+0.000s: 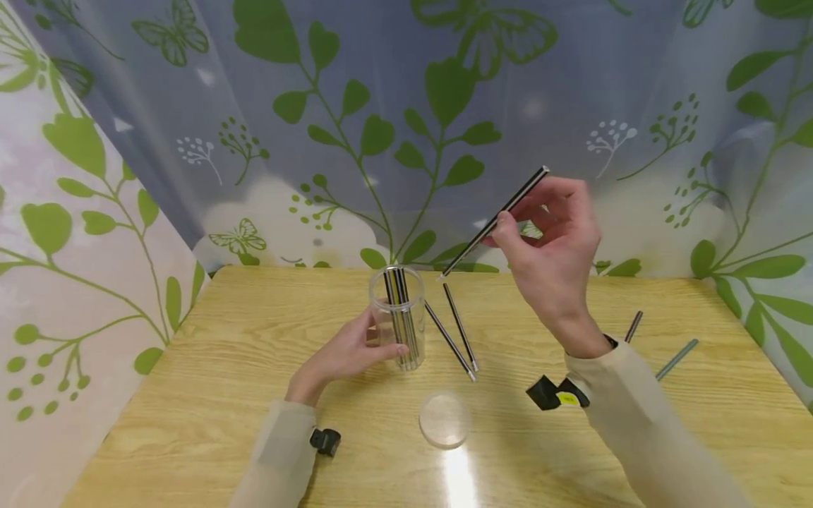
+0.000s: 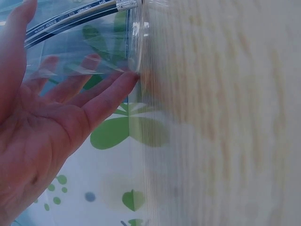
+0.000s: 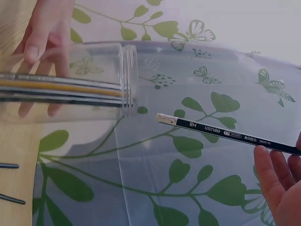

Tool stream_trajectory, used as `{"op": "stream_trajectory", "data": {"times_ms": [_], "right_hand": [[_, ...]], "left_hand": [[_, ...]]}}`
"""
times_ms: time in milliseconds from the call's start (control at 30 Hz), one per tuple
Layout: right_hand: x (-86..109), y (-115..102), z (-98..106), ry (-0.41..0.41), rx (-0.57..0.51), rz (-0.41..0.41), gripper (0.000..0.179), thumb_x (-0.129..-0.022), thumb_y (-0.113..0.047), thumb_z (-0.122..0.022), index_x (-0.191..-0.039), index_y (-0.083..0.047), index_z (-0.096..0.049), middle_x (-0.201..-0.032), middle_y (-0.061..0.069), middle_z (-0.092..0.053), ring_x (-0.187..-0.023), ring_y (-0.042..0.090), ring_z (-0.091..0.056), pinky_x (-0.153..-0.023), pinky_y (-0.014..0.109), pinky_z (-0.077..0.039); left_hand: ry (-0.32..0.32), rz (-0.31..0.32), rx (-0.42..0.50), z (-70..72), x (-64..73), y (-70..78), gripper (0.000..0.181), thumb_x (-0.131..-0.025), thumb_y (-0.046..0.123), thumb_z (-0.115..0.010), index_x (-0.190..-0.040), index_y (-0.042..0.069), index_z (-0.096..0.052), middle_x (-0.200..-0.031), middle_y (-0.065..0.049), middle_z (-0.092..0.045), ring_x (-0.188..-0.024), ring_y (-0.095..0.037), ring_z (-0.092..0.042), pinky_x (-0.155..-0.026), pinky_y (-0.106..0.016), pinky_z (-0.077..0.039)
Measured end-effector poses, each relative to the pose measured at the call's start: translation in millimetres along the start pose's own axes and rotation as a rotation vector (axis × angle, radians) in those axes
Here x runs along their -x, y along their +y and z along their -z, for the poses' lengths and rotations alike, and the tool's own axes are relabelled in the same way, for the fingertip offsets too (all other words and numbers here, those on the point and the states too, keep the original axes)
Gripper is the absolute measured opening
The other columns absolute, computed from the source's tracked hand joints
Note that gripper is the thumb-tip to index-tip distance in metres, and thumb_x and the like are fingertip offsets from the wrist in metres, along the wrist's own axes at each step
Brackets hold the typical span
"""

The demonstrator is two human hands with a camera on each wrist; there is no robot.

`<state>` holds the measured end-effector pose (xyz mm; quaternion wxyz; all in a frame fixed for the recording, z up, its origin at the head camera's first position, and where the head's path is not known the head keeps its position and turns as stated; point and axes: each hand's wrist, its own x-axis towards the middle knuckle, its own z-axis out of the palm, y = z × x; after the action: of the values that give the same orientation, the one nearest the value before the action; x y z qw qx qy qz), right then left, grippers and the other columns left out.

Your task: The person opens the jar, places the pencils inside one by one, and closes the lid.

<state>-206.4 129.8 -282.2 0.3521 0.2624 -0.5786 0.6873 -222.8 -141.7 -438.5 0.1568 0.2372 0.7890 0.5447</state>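
My left hand (image 1: 346, 351) grips a clear jar (image 1: 418, 328) around its side, thumb in front and fingers behind. The jar stands upright on the table with several pencils (image 1: 398, 293) inside, one of them yellow. Up and to the right, my right hand (image 1: 559, 243) pinches a dark striped pencil (image 1: 476, 241) between thumb and fingers. That pencil slants, its lower end near the jar's mouth. In the right wrist view its eraser end (image 3: 167, 119) points toward the jar's opening. Two dark pencils (image 1: 450, 341) lie on the table just right of the jar.
A clear round lid (image 1: 444, 421) lies on the wooden table (image 1: 209, 395) in front of the jar. Partly behind the right forearm are a dark stick (image 1: 634, 327) and a grey-green one (image 1: 677, 360). A leaf-patterned curtain (image 1: 356, 176) hangs behind the table's back edge.
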Motion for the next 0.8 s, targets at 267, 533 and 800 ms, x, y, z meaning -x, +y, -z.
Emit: {"op": "stream_trajectory", "data": {"times_ms": [267, 533, 800], "right_hand": [[4.1, 6, -12, 0.005, -0.026, -0.011, 0.029, -0.085, 0.014, -0.059, -0.108, -0.003, -0.055, -0.087, 0.008, -0.061, -0.074, 0.017, -0.068, -0.06, 0.033, -0.065], [12.4, 14, -23, -0.032, 0.047, 0.072, 0.026, -0.086, 0.012, -0.059, -0.11, 0.012, -0.049, -0.091, -0.004, -0.062, -0.075, 0.014, -0.069, -0.063, 0.026, -0.064], [20.0, 28, -29, -0.108, 0.14, 0.089, 0.028, -0.084, 0.016, -0.061, -0.11, 0.014, -0.049, -0.095, -0.009, -0.064, -0.082, 0.005, -0.066, -0.063, 0.017, -0.06]], "left_hand": [[-0.005, 0.008, 0.013, 0.5, -0.7, 0.2, 0.082, -0.094, 0.022, -0.076, -0.16, 0.025, -0.028, -0.153, -0.011, -0.049, -0.136, -0.037, -0.056, -0.114, -0.05, -0.05], [-0.004, 0.018, 0.007, 1.0, 1.2, 1.2, 0.082, -0.094, 0.024, -0.076, -0.16, 0.026, -0.028, -0.155, -0.01, -0.048, -0.137, -0.037, -0.055, -0.113, -0.049, -0.05], [-0.005, 0.012, 0.004, 0.0, 0.5, -0.5, 0.081, -0.094, 0.026, -0.076, -0.159, 0.028, -0.028, -0.155, -0.008, -0.048, -0.137, -0.036, -0.055, -0.114, -0.049, -0.05]]}}
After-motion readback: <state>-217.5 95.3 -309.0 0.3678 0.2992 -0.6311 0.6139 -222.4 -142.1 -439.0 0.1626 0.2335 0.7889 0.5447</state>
